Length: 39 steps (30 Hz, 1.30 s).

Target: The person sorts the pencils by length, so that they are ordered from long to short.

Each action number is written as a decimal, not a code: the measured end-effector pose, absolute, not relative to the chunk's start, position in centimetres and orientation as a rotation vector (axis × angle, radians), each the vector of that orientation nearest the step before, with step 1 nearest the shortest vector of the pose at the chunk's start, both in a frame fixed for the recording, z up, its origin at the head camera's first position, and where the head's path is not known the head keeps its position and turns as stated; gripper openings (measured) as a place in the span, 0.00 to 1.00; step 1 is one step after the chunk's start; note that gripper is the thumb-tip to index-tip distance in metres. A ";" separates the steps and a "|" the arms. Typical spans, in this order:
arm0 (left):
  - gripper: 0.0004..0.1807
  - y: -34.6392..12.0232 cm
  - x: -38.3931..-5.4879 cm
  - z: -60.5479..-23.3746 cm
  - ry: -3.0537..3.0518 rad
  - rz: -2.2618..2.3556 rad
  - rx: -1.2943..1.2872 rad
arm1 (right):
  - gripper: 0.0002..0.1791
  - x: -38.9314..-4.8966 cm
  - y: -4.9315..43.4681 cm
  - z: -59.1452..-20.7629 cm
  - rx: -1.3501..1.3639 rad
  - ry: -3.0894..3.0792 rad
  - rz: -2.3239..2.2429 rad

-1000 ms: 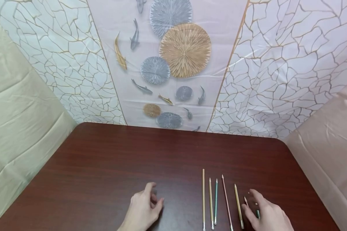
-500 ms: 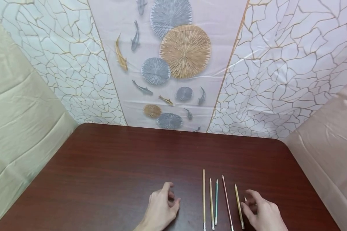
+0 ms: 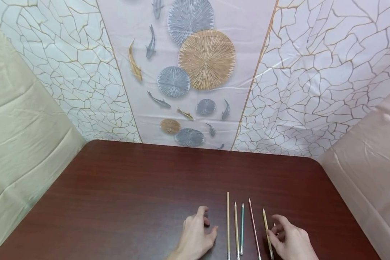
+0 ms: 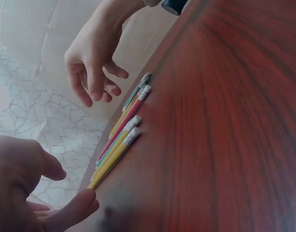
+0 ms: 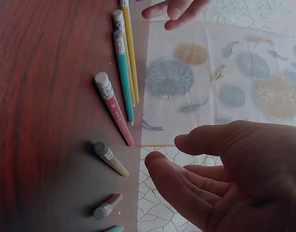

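Several pencils with eraser ends lie in a row on the table. From the left come a long yellow pencil (image 3: pixel 228 224), a shorter yellow pencil (image 3: pixel 236 231), a teal pencil (image 3: pixel 242 229), a red pencil (image 3: pixel 254 227) and another yellow pencil (image 3: pixel 266 225). A short red pencil (image 5: pixel 110 205) and the end of a second teal pencil (image 5: pixel 116 228) show in the right wrist view; my right hand mostly hides them in the head view. That right hand (image 3: pixel 292 240) hovers with loosely bent fingers, holding nothing. Left of the row, my left hand (image 3: pixel 195 236) hovers empty, thumb and fingers apart.
The dark reddish-brown table (image 3: pixel 117 195) stretches left and behind the pencils. A patterned cloth (image 3: pixel 208 119) hangs beyond its far edge, with plain beige cloth (image 3: pixel 370 162) at the right side. A dark object (image 4: pixel 174 6) shows near the right forearm.
My left hand has moved right, toward the long yellow pencil. My right hand has shifted slightly left, over the short red pencil and the second teal pencil. The pencils stay in place.
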State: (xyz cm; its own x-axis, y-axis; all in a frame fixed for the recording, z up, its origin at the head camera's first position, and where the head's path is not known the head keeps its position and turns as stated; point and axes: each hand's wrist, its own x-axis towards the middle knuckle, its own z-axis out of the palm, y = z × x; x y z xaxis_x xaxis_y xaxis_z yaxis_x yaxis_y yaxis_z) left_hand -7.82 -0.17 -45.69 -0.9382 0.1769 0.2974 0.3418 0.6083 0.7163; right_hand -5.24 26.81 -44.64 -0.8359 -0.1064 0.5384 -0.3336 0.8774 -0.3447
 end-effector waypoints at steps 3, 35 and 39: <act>0.26 0.3 -8.0 -46.0 -2.613 -1.249 -0.432 | 0.24 -5.2 26.6 -44.5 0.293 -2.545 0.601; 0.28 4.7 -9.2 -47.2 -2.613 -1.276 -0.322 | 0.19 -5.2 25.9 -43.9 0.123 -2.715 0.679; 0.28 5.0 -9.2 -47.2 -2.619 -1.278 -0.304 | 0.19 -5.2 25.9 -44.0 0.131 -2.702 0.680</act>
